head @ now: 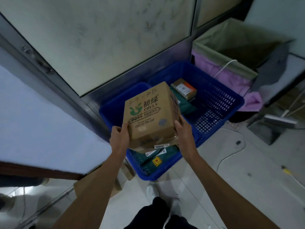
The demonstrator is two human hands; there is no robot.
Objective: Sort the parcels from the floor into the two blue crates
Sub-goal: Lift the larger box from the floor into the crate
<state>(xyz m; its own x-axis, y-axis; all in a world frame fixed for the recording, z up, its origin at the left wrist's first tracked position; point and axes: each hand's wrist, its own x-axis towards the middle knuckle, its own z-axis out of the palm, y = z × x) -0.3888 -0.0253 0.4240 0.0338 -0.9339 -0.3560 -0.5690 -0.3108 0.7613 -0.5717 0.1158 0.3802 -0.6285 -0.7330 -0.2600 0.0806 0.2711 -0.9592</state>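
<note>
A metal-framed panel point(85, 90) stands close on the left, so there is little elbow room that side. The left hand point(119, 137) grips one near corner of the cardboard box point(151, 113), held above the near blue crate point(158, 176) and its green parcels point(145, 162). The right hand point(184, 132) clasps the opposite corner. Both grips sit at the near end, so the far end could dip and catch a rim. The far blue crate point(219, 100) has more bare room inside.
</note>
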